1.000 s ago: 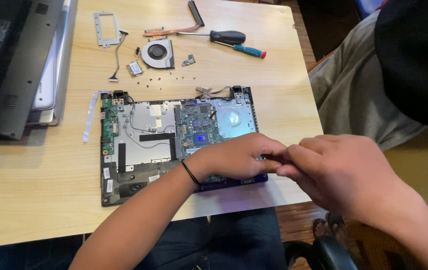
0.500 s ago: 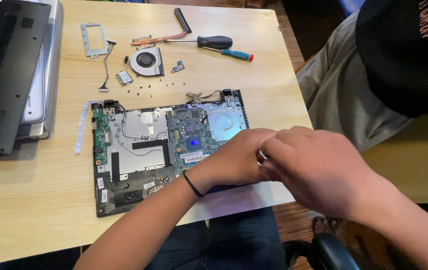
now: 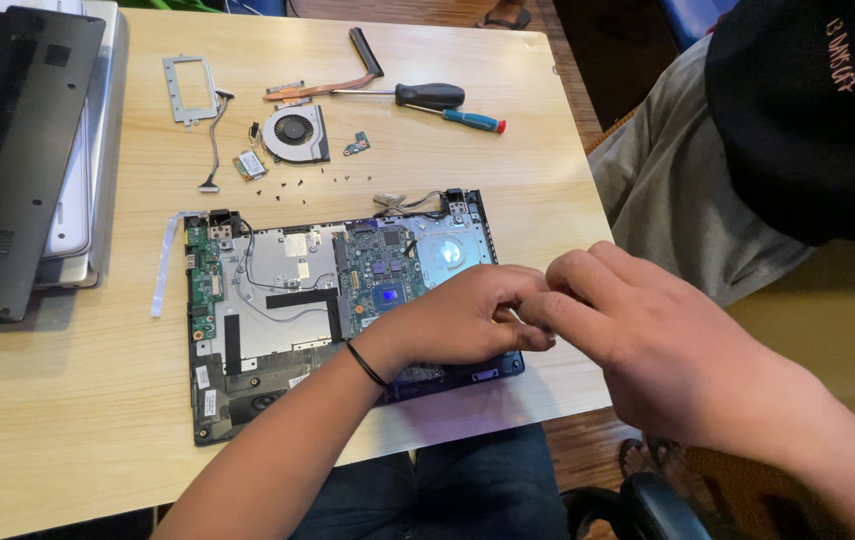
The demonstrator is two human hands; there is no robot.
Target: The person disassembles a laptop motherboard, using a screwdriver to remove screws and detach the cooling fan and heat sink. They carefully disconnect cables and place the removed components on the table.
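An opened laptop base (image 3: 268,330) lies on the wooden table (image 3: 68,420), showing a green circuit board (image 3: 388,270) and a silver inner plate. My left hand (image 3: 458,320) rests over the base's right front part with its fingers curled; a black band circles the wrist. My right hand (image 3: 648,340) comes in from the right, its pinched fingertips touching the left hand's fingertips just off the base's right edge. Whatever lies between the fingertips is hidden.
Behind the base lie a round fan (image 3: 295,133), a copper heat pipe (image 3: 328,85), a screwdriver (image 3: 448,100), a metal bracket (image 3: 188,90), a small card (image 3: 250,163) and several loose screws (image 3: 298,183). A dark laptop cover (image 3: 8,150) sits far left. Another person (image 3: 798,130) sits at the right.
Both hands stayed joined over the base's right front part; the meeting point of the fingertips shifted slightly right, toward the base's edge. My head moved, so the view shifted.
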